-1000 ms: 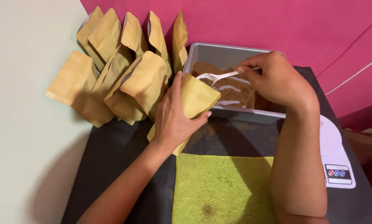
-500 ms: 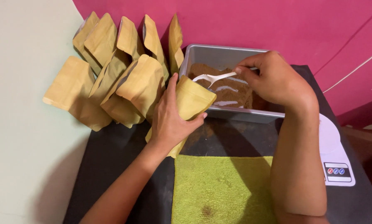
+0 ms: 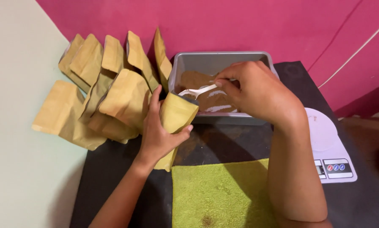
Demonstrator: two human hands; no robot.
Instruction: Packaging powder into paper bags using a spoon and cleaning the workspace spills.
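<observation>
— Since half a second ago we have brought the white plastic spoon (image 3: 196, 91) leftward, from over the powder to the mouth of the open pouch (image 3: 176, 119), and tipped that pouch more upright against the near left corner of the grey tray (image 3: 223, 58).

— How far along do we judge ourselves?

— Midway, we think. A stack of tan pouches (image 3: 102, 90) leans against the pink wall just left of the tray, and whether those are filled or sealed we cannot tell. Brown powder (image 3: 198, 80) covers most of the tray floor, with pale bare streaks showing through, so plenty is left to scoop. The pouch in hand is open and taking powder, and it has not reached the white scale (image 3: 327, 145) that sits right of the tray.

— And our hands?

— Our left hand (image 3: 160, 135) is wrapped around the pouch's middle, thumb on the far side, fingers closed across the front. Our right hand (image 3: 257, 90) hovers over the tray, fingers pinched together on the spoon's handle, bowl at the pouch opening.

— Anything nearer us?

— A green towel (image 3: 221, 194) lies in front of the tray, on the black table (image 3: 109, 177), with a small brown spot on it.
</observation>
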